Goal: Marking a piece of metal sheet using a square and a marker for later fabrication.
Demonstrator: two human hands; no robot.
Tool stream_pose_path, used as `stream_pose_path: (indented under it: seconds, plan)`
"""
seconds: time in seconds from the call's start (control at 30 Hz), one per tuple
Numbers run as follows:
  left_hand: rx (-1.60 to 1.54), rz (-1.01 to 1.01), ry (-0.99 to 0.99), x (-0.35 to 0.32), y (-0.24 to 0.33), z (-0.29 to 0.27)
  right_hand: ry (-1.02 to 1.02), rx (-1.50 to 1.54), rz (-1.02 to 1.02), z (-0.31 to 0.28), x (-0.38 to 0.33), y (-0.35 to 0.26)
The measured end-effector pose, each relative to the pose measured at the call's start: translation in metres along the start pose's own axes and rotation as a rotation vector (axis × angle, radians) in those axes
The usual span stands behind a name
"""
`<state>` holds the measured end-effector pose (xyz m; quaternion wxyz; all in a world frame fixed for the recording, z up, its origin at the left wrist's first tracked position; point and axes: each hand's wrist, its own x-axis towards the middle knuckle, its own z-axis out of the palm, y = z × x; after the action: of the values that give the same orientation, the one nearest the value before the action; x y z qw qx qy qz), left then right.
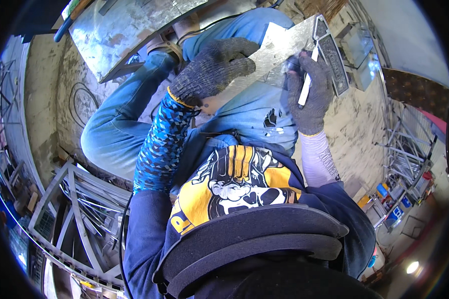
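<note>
My left hand, in a dark grey knit glove, grips a long flat metal plate that lies slanted above my thighs. Its fingers reach over the plate's upper edge, while the thumb lies on its face. In my right hand, gloved the same way, is a slim white marker, its upper end pointing at the plate's far right end. Against that end sits a dark cast metal frame with a pale rim, like the stock of a square. My right glove partly hides where the two meet.
A metal-topped table with a handled tool on it stands at upper left. Welded metal frames fill the lower left. Metal blocks are at upper right. Racks and coloured boxes stand right. A cable lies coiled on the floor.
</note>
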<state>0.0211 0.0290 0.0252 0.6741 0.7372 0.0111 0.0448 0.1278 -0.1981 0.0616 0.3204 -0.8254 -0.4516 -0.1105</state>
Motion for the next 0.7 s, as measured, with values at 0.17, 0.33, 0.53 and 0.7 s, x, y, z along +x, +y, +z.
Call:
stream_pose_path:
  seconds: [0.17, 0.33, 0.53, 0.7]
  plan:
    - [-0.066, -0.093, -0.019, -0.001, 0.004, 0.003, 0.017, -0.043, -0.094, 0.0, 0.013, 0.01]
    - [0.104, 0.057, 0.063, -0.004, -0.002, 0.016, -0.019, -0.038, -0.09, -0.001, 0.01, 0.013]
    - [-0.034, -0.051, 0.009, -0.003, -0.005, 0.013, 0.022, -0.038, -0.066, 0.002, 0.014, 0.006]
    - [-0.047, -0.058, 0.008, -0.005, -0.005, 0.012, 0.013, -0.058, -0.107, 0.003, 0.015, 0.007]
